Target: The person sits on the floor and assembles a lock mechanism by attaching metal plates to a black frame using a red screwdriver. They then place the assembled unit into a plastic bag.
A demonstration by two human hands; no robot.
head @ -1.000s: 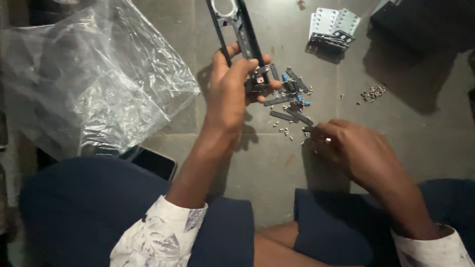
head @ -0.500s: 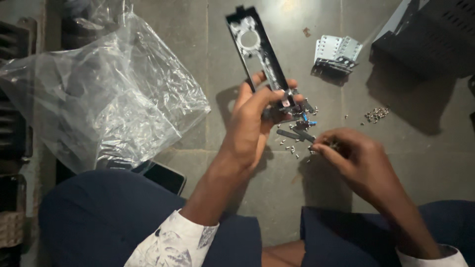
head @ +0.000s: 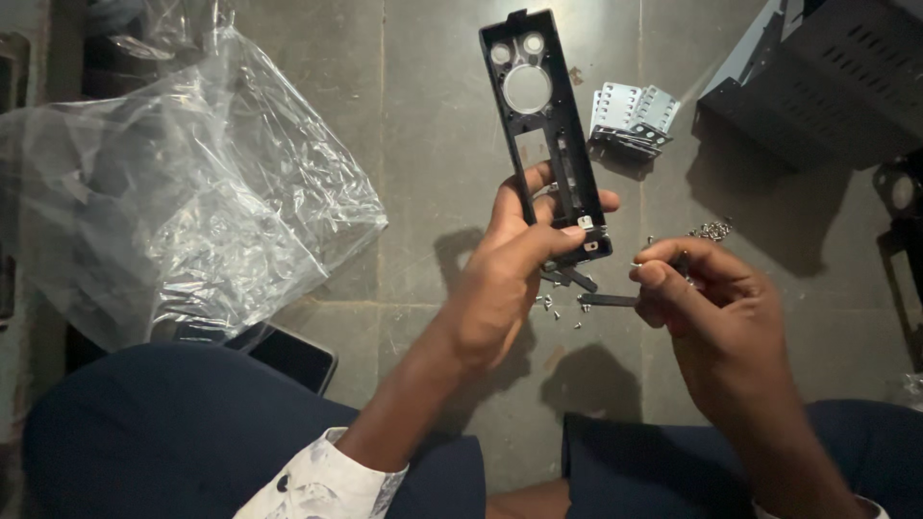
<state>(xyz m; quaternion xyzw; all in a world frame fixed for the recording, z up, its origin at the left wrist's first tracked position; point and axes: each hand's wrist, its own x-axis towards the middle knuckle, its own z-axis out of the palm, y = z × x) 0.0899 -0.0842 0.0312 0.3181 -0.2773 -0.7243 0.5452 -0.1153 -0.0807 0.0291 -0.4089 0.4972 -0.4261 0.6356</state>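
While the left hand (head: 510,279) grips a long black plastic frame (head: 548,125) by its lower end, thumb across the front and fingers curled behind, the frame stands nearly upright over the grey stone floor (head: 423,115). It is a flat, narrow piece with one large round hole, two small ones above it and slots lower down. The right hand (head: 716,327) pinches something tiny between thumb and forefinger; what it is cannot be made out. Just below lie thin dark metal strips (head: 601,300) and scattered small screws (head: 562,308), with another screw heap (head: 711,229) to the right. Crumpled clear plastic bag (head: 183,192) lies left, partly covering a dark phone (head: 293,356). Pale perforated metal brackets (head: 630,115) sit beside a dark box (head: 827,67), cut off at the edge. Since half a second ago, the frame has been lifted higher and the right hand has risen off the floor.
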